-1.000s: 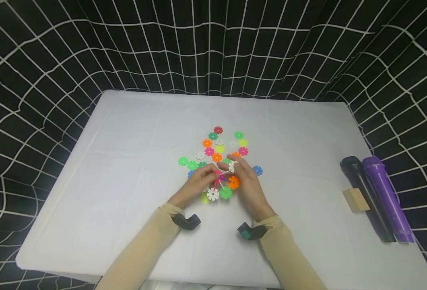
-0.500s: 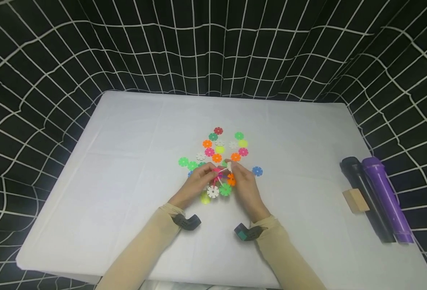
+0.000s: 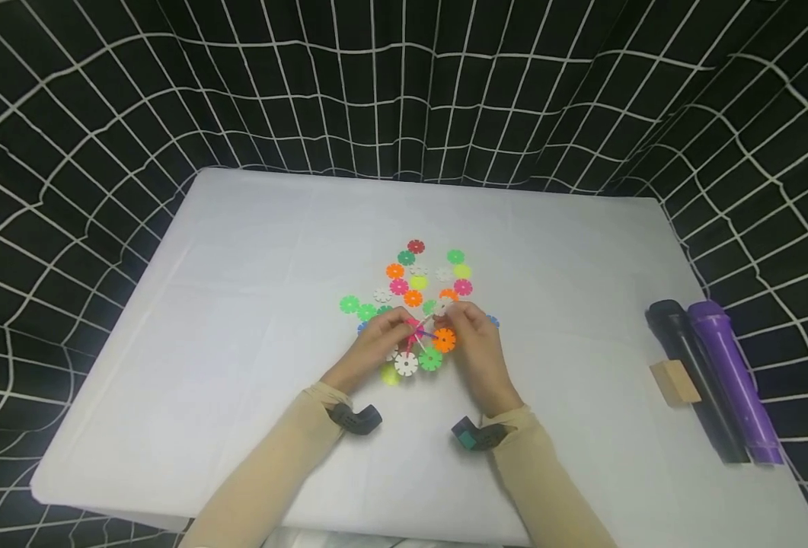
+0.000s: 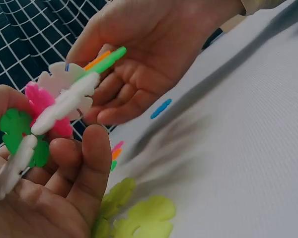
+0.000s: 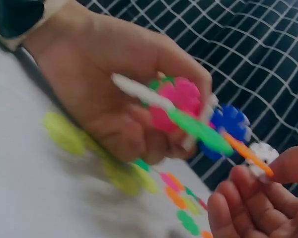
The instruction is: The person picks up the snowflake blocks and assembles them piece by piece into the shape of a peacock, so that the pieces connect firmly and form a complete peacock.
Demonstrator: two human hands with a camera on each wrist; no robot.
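Observation:
My left hand (image 3: 375,344) grips a cluster of notched plastic flower discs by its pink disc (image 3: 413,329). Slotted around that centre are an orange disc (image 3: 444,340), a green disc (image 3: 431,359) and a white disc (image 3: 407,364). At the cluster's upper right, my right hand (image 3: 480,350) pinches another white disc (image 3: 444,305) between thumb and fingers. In the right wrist view a blue disc (image 5: 228,124) sits behind the green and orange ones. A further green disc (image 4: 17,131) shows by the left palm in the left wrist view.
Loose discs, such as a red one (image 3: 416,246) and a pink one (image 3: 463,287), lie beyond the hands on the white table (image 3: 273,251). At the right are a black tube (image 3: 694,373), a purple tube (image 3: 732,373) and a wooden block (image 3: 675,382). Netting (image 3: 404,91) surrounds the table.
My right hand first closed in on the cluster's white disc, then shifted slightly right with its fingers pinching it. The left hand stays nearly still. The whole head view has shifted slightly.

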